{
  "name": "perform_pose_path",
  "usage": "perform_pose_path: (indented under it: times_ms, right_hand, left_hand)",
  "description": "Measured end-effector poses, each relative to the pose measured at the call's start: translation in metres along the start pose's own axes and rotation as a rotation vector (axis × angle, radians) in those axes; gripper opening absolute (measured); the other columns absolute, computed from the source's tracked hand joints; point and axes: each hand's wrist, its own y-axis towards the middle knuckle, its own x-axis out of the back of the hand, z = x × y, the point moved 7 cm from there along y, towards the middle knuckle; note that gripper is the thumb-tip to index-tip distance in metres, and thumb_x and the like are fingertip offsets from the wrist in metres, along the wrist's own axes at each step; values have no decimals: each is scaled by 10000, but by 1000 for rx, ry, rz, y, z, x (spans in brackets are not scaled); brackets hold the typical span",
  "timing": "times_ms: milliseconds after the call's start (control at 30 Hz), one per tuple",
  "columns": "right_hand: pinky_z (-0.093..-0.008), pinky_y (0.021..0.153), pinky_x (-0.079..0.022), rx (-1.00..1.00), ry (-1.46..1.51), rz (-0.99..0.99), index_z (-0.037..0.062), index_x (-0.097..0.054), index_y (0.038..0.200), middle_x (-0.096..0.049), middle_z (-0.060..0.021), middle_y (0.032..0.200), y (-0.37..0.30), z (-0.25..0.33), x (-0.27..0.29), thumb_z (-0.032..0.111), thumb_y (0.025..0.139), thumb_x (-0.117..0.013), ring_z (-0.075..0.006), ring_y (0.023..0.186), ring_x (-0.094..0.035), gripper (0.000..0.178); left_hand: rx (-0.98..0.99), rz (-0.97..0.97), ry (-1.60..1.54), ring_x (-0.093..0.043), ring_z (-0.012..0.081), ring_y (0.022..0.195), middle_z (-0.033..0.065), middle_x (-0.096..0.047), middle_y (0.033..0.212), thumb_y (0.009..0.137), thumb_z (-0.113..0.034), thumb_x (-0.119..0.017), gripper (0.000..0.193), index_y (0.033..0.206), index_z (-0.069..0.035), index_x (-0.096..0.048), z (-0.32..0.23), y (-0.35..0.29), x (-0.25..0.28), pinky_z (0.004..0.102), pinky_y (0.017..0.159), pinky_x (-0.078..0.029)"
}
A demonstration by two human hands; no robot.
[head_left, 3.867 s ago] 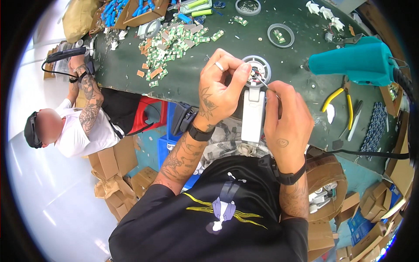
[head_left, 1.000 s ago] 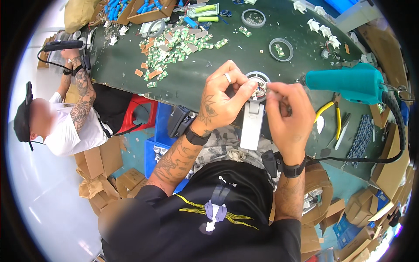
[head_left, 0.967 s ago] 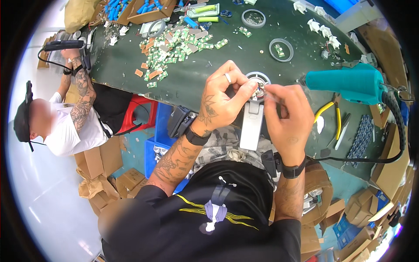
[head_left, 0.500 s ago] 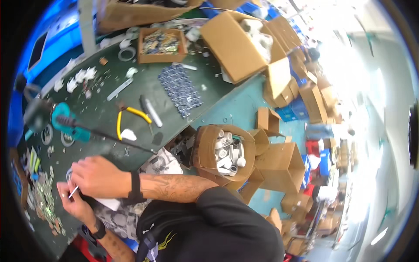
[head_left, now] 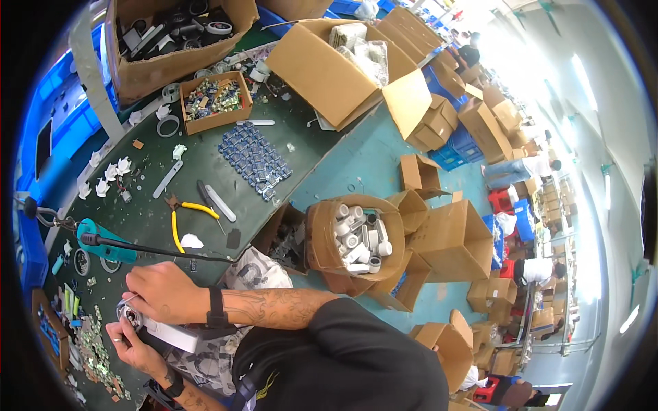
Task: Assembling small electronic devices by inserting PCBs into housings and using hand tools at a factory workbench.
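In the lower left, my left hand [head_left: 140, 353] is closed around the round end of a white plastic device [head_left: 171, 335] with a long, boxy body. Its round end is open, with a dark inside and a silvery rim. Above it, my right hand [head_left: 164, 293] bends over the same end, fingers closed and pressed together at the rim. A thin pale sliver shows by those fingertips; what they pinch is too small to name. Beyond my hands lie yellow-handled cutting pliers [head_left: 188, 219] and a grey-handled utility knife [head_left: 221, 203].
A teal electric screwdriver [head_left: 106, 241] hangs by its cord at left. Small blue circuit boards [head_left: 255, 161] lie on the dark green table. Circuit board scraps [head_left: 96, 353] are heaped near my hands. Cartons stand around, one box [head_left: 322, 240] holding white plastic housings.
My head view has shifted, bringing more of the far boxes into sight. My hands have turned the white device, so its round open end now shows; the pale sliver is less visible.
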Motion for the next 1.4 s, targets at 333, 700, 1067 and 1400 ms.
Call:
perform_pose_path:
  times_ms: [333,700,1067,1400]
  right_hand:
    - [-476,684,-545,-70,285,194,61,-635,991,-604,-119,947,-9,10,-35,157,903,-731,-362,817,-669,161]
    - [-284,595,-389,-129,225,133,-15,-709,1012,-610,-44,861,-20,1,-23,32,965,-740,-119,696,-509,73]
    - [-331,572,-342,64,26,497,-24,-694,1117,-546,-59,846,2,34,-13,13,926,-661,-163,643,-465,197]
    - [-351,598,-412,193,47,651,3,-648,958,-529,-96,797,16,32,-18,-36,880,-663,-220,648,-512,89]
  left_hand:
    - [-138,-81,37,-441,164,819,34,-432,874,1045,-1,-567,221,838,20,-490,-4,-4,15,305,764,-401]
    - [-129,-73,-174,-548,136,697,50,-562,880,957,-124,-751,158,862,-10,-697,-45,-6,-4,315,603,-429]
    - [-101,-103,-159,-598,195,702,84,-580,890,950,-140,-751,188,857,20,-717,-40,-14,4,351,635,-475]
    - [-121,-49,-161,-591,169,706,68,-583,894,980,-143,-739,147,941,-1,-751,-39,-6,1,338,633,-461]
